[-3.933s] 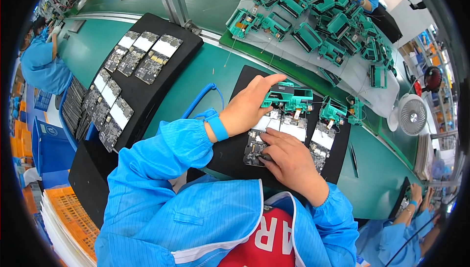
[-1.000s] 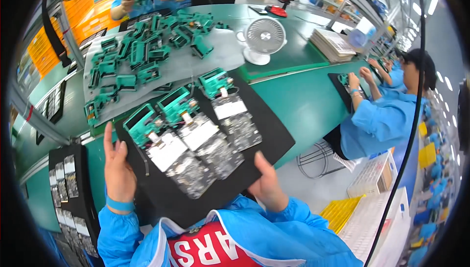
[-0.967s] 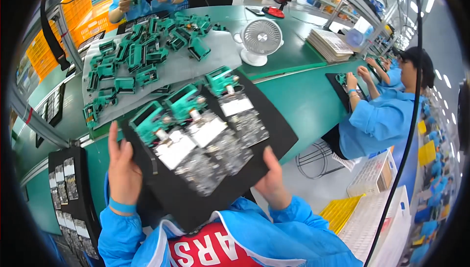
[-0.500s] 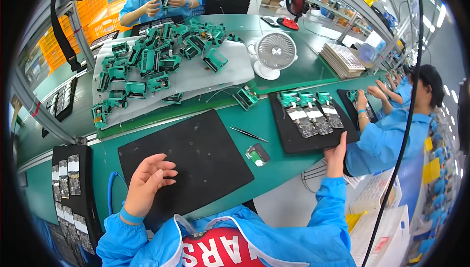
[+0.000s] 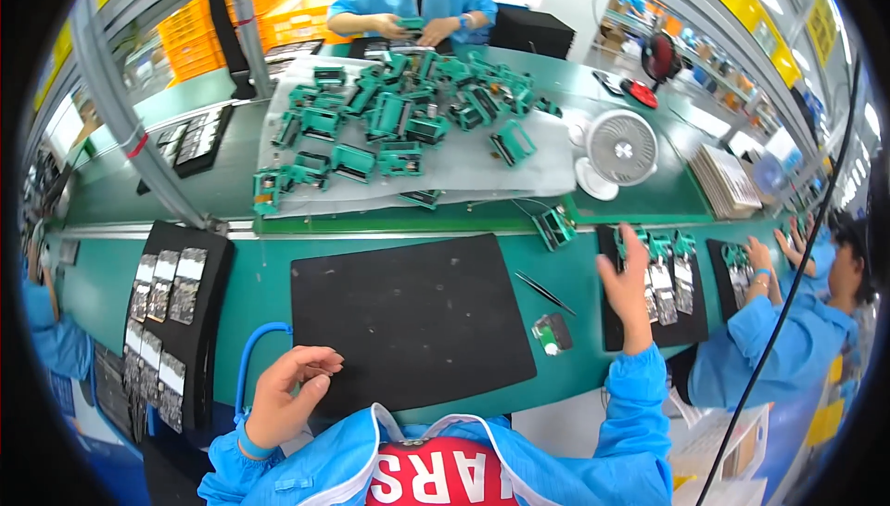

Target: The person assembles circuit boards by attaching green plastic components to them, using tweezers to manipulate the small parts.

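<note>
My right hand (image 5: 632, 293) has its fingers stretched out over the left side of a black foam pad (image 5: 691, 328). On that pad lie circuit boards (image 5: 664, 294) with green frames (image 5: 659, 246) at their far ends; my hand partly hides the leftmost one. My left hand (image 5: 292, 397) is empty, fingers loosely bent and thumb apart, beside the near left edge of a large black mat (image 5: 408, 320). Between mat and pad are black tweezers (image 5: 545, 293) and a small green-and-grey part (image 5: 553, 333). A single green frame (image 5: 554, 228) sits just beyond the tweezers.
Many green frames (image 5: 352, 161) are heaped on a white sheet (image 5: 547, 158) at the back, next to a white fan (image 5: 621, 149). Another black pad with boards (image 5: 185, 285) lies left. A blue tube (image 5: 247, 358) curves beside the mat. Co-workers (image 5: 779, 339) sit right and across.
My right hand has left the near edge of the foam pad and moved over its left side. The view has turned, shifting the scene to the right. My left hand stays empty.
</note>
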`<state>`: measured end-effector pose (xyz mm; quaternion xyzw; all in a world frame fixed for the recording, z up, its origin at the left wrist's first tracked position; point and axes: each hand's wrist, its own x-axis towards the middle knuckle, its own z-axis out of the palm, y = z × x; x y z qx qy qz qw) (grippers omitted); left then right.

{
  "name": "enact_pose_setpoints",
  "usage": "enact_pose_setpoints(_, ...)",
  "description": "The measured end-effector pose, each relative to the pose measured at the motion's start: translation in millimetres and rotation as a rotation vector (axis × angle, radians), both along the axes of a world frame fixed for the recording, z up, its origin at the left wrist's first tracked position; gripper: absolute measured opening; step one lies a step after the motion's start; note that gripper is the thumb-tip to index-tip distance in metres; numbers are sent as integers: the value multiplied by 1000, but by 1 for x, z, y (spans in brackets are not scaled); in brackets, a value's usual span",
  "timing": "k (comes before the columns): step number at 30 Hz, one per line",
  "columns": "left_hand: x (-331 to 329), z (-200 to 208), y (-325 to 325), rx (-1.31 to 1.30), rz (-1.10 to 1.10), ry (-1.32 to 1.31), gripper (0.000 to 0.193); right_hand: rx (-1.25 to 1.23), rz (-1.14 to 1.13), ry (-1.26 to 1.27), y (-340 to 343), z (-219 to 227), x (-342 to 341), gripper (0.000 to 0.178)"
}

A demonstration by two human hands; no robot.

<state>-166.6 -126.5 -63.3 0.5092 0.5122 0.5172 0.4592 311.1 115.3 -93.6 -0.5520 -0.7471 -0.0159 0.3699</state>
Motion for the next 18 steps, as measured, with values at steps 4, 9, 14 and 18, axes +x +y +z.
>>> enact_pose_setpoints(4,-15,32,-21,154,-1,312,32,-128,104,-363,47,0,-55,85)
enact_pose_setpoints(9,-43,56,-66,256,219,646,30,-328,210,-422,48,39,-80,81)
enact_pose_setpoints(14,-57,70,-108,199,583,750,22,-548,469,-7,46,114,-119,83)
enact_pose_setpoints(18,-59,85,-123,190,746,987,28,64,341,42,136,118,-155,74)
